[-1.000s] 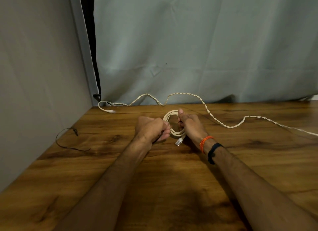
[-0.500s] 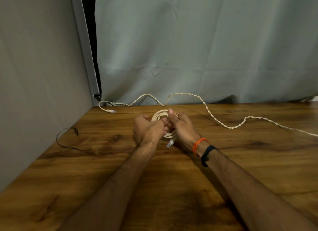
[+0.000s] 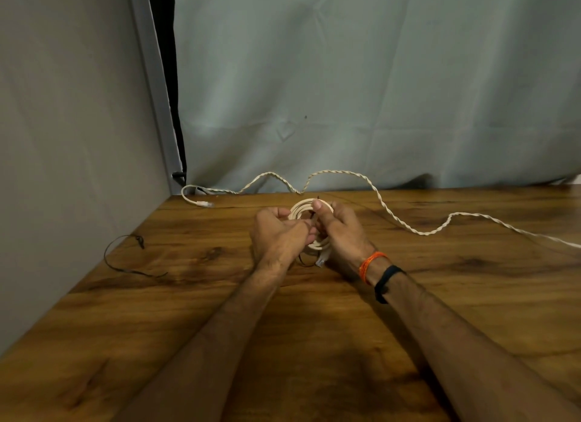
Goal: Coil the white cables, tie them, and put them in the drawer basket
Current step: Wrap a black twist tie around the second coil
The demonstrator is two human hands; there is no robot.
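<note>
While a loose black tie wire [image 3: 125,258] lay unused near the left edge of the wooden table [image 3: 314,343], the work itself sat at the middle of the far side. Moving rightward from that wire, the left hand [image 3: 279,236] had its fingers curled inward toward the coiled white cable [image 3: 303,206], apparently pinching a thin dark tie [image 3: 304,261] whose tail showed just below the hands; the exact pinch was hidden behind the knuckles. Immediately to its right, touching it, the right hand [image 3: 341,229] gripped the coil itself, thumb pressed over the upper rim and fingers wrapped round the far side, so the ring stood roughly upright between the two hands with a white plug [image 3: 320,261] hanging from its lower edge.

Judged from this, the tying step was under way, and the coming twist seemed to turn on the tie sitting on the left side of the ring, nearer the left hand, while the right hand steadied the loops. Farther right, a second white cable [image 3: 396,220], twisted and uncoiled, snaked along the back of the table from the left corner to the right edge, well apart from the hands. No drawer basket was in view.
</note>
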